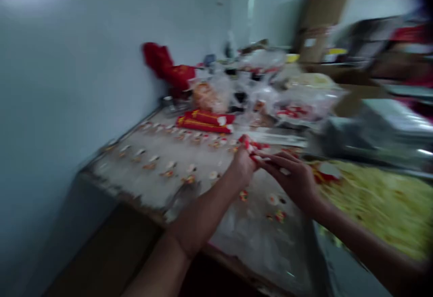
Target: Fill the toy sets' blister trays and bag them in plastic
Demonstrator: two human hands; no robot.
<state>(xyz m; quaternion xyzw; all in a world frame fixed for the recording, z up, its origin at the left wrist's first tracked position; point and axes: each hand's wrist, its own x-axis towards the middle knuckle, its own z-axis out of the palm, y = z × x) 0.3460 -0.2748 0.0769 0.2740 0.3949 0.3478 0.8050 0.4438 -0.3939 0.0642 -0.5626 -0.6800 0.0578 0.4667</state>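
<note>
Okay, left hand (244,164) holds a small red-and-white piece (247,144); right hand (299,178) meets it, grip unclear; we'd pinch lightly, clear of laid-out bits (169,170) at nine o'clock.

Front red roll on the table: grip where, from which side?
Probably across the middle of the front red roll, from above on the near side: it lies flat, long and narrow, with the other roll close behind and small pieces in front.
</note>
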